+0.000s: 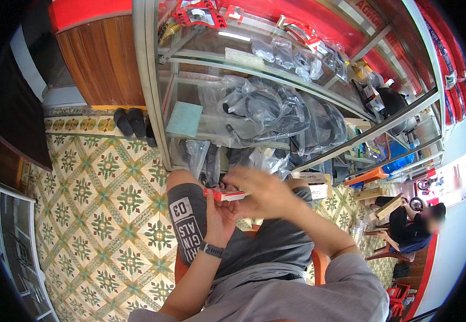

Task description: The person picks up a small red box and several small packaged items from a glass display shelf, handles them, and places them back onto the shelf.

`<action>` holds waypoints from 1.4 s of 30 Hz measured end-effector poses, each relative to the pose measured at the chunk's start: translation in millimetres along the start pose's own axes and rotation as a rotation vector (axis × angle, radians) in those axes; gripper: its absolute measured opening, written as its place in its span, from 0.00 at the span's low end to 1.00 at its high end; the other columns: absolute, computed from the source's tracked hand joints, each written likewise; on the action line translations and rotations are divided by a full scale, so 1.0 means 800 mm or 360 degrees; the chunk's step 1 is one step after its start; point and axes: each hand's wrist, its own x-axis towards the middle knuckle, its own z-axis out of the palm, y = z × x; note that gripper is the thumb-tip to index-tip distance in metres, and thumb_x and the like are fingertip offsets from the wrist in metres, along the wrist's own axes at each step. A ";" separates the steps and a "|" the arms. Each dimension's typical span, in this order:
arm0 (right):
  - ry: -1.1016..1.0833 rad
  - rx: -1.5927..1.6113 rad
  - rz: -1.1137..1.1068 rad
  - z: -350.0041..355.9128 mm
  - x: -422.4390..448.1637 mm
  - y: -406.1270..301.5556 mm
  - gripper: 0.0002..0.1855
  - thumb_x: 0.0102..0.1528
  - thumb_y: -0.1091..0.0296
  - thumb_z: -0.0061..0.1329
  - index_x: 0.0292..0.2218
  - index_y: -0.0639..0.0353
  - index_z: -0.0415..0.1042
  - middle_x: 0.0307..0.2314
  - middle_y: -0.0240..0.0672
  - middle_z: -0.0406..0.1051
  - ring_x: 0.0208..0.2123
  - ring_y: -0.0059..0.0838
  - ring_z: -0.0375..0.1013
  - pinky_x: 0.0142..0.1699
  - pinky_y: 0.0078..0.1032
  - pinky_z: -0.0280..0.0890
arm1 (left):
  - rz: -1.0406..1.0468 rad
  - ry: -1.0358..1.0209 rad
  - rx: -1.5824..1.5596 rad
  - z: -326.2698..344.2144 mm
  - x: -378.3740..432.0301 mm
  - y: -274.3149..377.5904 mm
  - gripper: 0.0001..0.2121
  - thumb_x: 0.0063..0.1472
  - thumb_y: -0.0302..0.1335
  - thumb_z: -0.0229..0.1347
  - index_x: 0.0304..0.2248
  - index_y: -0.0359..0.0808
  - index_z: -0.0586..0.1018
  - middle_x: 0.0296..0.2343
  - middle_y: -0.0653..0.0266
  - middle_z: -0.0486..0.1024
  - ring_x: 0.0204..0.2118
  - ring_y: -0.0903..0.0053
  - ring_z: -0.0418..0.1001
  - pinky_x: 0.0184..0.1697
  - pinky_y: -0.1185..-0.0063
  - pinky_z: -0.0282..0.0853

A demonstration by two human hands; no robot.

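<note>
In my left hand (224, 220) I hold a small red and white box (225, 195) above my lap, with the thumb along its near side. My right hand (263, 191) is blurred and reaches over the far right part of the box. Its fingers bend down by the box's top, where small dark bits show. Whether those fingers pinch something cannot be made out. Below the hands are my dark grey shorts (273, 241), and a dark watch (215, 250) sits on my left wrist.
Before my knees stands a glass display case (362, 151) holding plastic-wrapped parts (263, 104). A cardboard box (319, 189) lies by my right knee. Black slippers (130, 122) rest on the patterned tile floor (104, 209). At right a seated person (410, 229) holds a carton (388, 207).
</note>
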 end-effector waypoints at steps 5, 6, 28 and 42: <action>0.0214 0.0175 0.0172 0.014 0.002 0.003 0.19 0.44 0.73 0.53 0.41 0.57 0.70 0.31 0.38 0.72 0.33 0.39 0.73 0.35 0.28 0.70 | -0.0052 -0.0066 -0.0110 0.002 -0.007 -0.005 0.20 0.60 0.49 0.46 0.45 0.44 0.70 0.43 0.64 0.70 0.46 0.74 0.68 0.48 0.74 0.64; 0.0616 0.0138 -0.0023 0.007 0.010 0.028 0.19 0.43 0.74 0.55 0.40 0.59 0.70 0.31 0.39 0.72 0.33 0.36 0.73 0.35 0.28 0.69 | -0.0037 -0.0069 -0.0111 0.005 -0.007 0.000 0.20 0.60 0.49 0.46 0.45 0.44 0.70 0.43 0.64 0.70 0.46 0.74 0.68 0.48 0.74 0.64; 0.0315 -0.0832 0.1012 -0.188 0.417 0.337 0.43 0.44 0.33 0.47 0.47 0.65 0.66 0.41 0.52 0.68 0.46 0.48 0.68 0.50 0.36 0.62 | -0.0298 0.0106 -0.0450 -0.021 0.002 0.002 0.19 0.61 0.45 0.44 0.41 0.39 0.72 0.31 0.63 0.72 0.34 0.73 0.68 0.38 0.75 0.64; 0.0475 0.0536 0.1204 -0.227 0.361 0.333 0.33 0.46 0.43 0.51 0.46 0.57 0.65 0.33 0.34 0.69 0.34 0.24 0.70 0.42 0.26 0.66 | -0.0187 0.0192 -0.0263 -0.022 0.007 0.011 0.17 0.60 0.42 0.45 0.40 0.38 0.71 0.29 0.64 0.69 0.31 0.74 0.66 0.37 0.76 0.63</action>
